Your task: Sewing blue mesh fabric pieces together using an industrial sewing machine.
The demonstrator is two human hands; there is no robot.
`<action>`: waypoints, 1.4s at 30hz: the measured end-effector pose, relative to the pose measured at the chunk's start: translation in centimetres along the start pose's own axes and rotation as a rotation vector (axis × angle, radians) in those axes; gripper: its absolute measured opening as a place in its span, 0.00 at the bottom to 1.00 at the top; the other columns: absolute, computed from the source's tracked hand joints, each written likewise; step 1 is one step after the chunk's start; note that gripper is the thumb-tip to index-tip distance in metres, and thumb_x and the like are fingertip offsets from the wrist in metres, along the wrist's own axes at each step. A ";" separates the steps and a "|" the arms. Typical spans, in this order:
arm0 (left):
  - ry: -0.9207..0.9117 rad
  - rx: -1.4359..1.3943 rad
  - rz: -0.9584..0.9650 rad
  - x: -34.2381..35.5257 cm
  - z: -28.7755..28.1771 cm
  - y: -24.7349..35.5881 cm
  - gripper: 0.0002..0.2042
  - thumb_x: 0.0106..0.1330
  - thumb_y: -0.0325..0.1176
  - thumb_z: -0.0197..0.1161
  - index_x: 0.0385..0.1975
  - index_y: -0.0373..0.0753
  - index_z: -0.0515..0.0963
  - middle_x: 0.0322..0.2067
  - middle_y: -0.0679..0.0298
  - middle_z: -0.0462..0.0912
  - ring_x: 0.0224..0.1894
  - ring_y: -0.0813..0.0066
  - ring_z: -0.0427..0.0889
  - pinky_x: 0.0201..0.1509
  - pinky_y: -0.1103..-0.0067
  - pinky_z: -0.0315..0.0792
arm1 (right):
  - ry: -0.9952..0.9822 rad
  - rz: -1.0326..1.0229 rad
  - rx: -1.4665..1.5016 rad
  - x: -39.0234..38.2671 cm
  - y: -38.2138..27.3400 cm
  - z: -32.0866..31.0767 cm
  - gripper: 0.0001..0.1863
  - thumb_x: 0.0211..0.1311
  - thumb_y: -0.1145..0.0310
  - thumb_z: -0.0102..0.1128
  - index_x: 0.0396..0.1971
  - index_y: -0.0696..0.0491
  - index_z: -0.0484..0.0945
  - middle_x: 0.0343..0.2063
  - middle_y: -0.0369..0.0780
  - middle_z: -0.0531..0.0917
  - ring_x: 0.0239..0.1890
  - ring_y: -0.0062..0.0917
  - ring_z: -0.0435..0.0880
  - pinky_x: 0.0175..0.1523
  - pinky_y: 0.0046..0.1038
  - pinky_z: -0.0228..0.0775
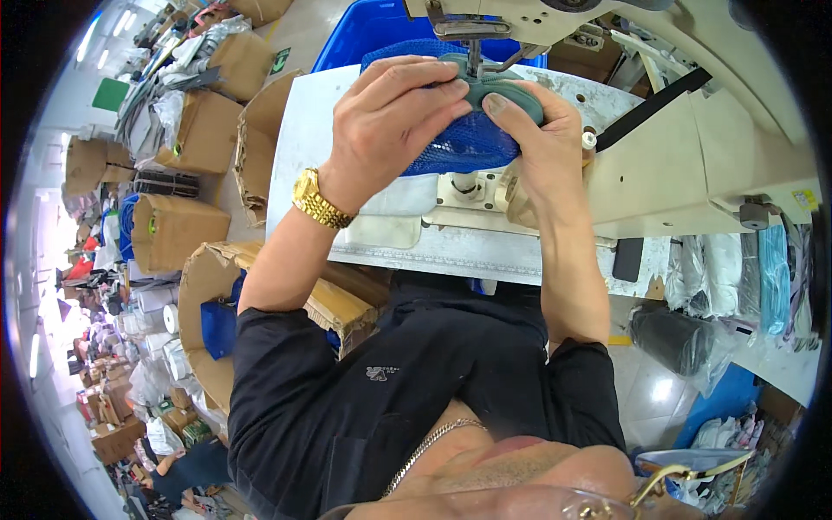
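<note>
A blue mesh pouch (472, 146) with a grey-green padded piece (520, 97) along its upper part lies at the sewing machine (693, 165). A zipper seems to run along the green piece. Just above it is the machine's presser foot (474, 62), very close to or touching the green edge. My left hand (386, 117) holds the piece from the left, fingertips together beside the foot. On the right, my right hand (550, 130) grips the green piece, thumb on top and the other fingers mostly hidden behind it.
A blue plastic bin (351, 39) stands behind the pale worktable (299, 130). Open cardboard boxes (204, 321) sit to the left, one with blue pieces inside. A dark flat object (627, 259) lies on the table's right part. Plastic-wrapped rolls (676, 338) are at the right.
</note>
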State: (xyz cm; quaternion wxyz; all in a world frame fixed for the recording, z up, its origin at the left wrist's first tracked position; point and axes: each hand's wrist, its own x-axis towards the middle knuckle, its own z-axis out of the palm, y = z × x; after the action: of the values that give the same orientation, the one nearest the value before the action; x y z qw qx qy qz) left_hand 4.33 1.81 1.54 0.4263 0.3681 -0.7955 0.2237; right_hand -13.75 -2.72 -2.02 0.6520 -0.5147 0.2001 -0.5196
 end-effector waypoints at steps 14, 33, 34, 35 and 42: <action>-0.044 -0.431 -0.643 0.7 0.3 1.2 0.08 0.53 0.27 0.72 0.30 0.36 0.80 0.41 0.60 0.81 0.42 0.72 0.81 0.46 0.79 0.74 | 0.041 0.012 0.104 -0.8 0.2 0.6 0.10 0.58 0.74 0.66 0.39 0.60 0.83 0.31 0.34 0.84 0.31 0.11 0.79 0.37 0.14 0.71; -0.154 -0.637 -0.763 1.6 0.2 -0.5 0.09 0.55 0.27 0.71 0.30 0.36 0.76 0.33 0.69 0.79 0.38 0.83 0.78 0.45 0.84 0.74 | 0.124 -0.037 0.133 -0.2 0.9 1.1 0.10 0.57 0.76 0.66 0.39 0.61 0.83 0.30 0.35 0.84 0.31 0.12 0.79 0.37 0.14 0.71; -0.157 -0.637 -0.762 1.6 0.1 -0.6 0.09 0.55 0.27 0.71 0.30 0.36 0.76 0.33 0.69 0.79 0.38 0.83 0.78 0.45 0.84 0.74 | 0.120 -0.044 0.128 -0.2 0.9 1.1 0.10 0.57 0.76 0.66 0.39 0.61 0.83 0.30 0.35 0.84 0.31 0.12 0.79 0.37 0.14 0.71; -0.184 -0.662 -0.754 1.7 0.0 -0.8 0.08 0.56 0.26 0.71 0.30 0.36 0.77 0.33 0.69 0.80 0.38 0.84 0.78 0.46 0.84 0.74 | 0.122 -0.044 0.131 -0.3 0.8 1.1 0.10 0.57 0.76 0.66 0.39 0.61 0.83 0.30 0.35 0.84 0.31 0.12 0.79 0.37 0.14 0.71; -0.222 -0.783 -0.876 2.3 -0.7 -0.6 0.06 0.58 0.25 0.68 0.32 0.35 0.78 0.34 0.68 0.81 0.39 0.84 0.78 0.46 0.85 0.74 | 0.119 -0.042 0.113 -0.2 0.5 1.3 0.10 0.57 0.75 0.66 0.39 0.61 0.83 0.30 0.35 0.84 0.31 0.12 0.79 0.36 0.14 0.71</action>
State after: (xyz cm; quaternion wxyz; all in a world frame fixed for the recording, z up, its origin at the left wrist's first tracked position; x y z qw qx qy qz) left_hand 4.34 0.97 3.86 0.4971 0.4985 -0.6328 -0.3226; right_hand -12.58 -1.94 -1.99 0.6559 -0.4492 0.1979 -0.5735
